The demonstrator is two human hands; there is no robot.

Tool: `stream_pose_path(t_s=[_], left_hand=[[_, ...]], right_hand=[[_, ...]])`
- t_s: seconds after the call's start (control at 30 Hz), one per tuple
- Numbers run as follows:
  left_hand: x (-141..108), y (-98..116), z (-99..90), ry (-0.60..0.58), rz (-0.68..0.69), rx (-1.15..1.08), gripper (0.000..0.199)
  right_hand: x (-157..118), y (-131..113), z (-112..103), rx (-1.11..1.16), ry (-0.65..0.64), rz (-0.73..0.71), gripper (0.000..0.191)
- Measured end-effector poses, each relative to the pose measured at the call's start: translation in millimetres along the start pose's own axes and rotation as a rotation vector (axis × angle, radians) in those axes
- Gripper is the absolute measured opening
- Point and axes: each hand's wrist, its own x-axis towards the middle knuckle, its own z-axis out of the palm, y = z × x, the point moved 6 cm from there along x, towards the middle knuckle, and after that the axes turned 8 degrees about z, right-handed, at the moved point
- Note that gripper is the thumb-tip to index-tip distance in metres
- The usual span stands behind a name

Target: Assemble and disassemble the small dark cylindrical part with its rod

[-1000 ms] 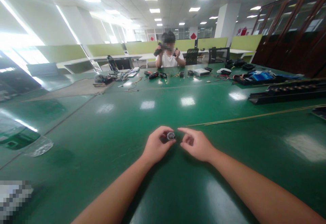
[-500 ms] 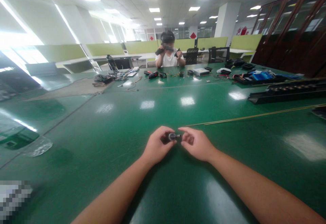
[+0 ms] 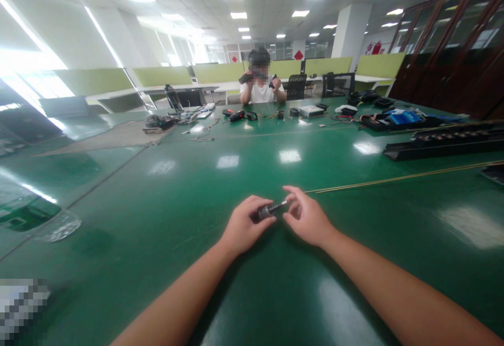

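Note:
My left hand (image 3: pixel 249 225) is closed round a small dark cylinder with a ringed neck (image 3: pixel 264 212), low over the table. A thin shaft with a pale tip juts from its right end, tilted slightly up. Its exact kind cannot be made out, and the fingers cover part of its body. Just right of the tip is my right hand (image 3: pixel 307 217), its index finger raised and its thumb apart from it. I see nothing held in that hand. Whether a finger touches the tip, I cannot tell.
Green table (image 3: pixel 197 293) beneath my hands. Thin yellow rods (image 3: pixel 378 179) run off right, towards a black rail (image 3: pixel 433 149). A clear bottle (image 3: pixel 59 225) lies left. Across the table a person (image 3: pixel 262 91) holds dark parts, behind scattered tools and a blue bundle (image 3: pixel 405 116).
The cylinder has swung so its shaft points more to the right and up. My right hand has shifted slightly right, its index finger lifting higher. My left hand has barely moved.

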Motion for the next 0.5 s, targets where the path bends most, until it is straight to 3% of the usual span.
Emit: stream_pose_path(t_s=[0.27,0.5], left_hand=[[-3.0,-6.1,0.5,0.035,-0.075,0.028,0.037],[-3.0,-5.3,2.9,0.014,-0.082,0.002,0.024]], right_hand=[[-5.1,-13.7,0.2,-0.096,-0.012,-0.102,0.051],[-5.6,-17.0,1.0,-0.100,-0.031,-0.132,0.035]])
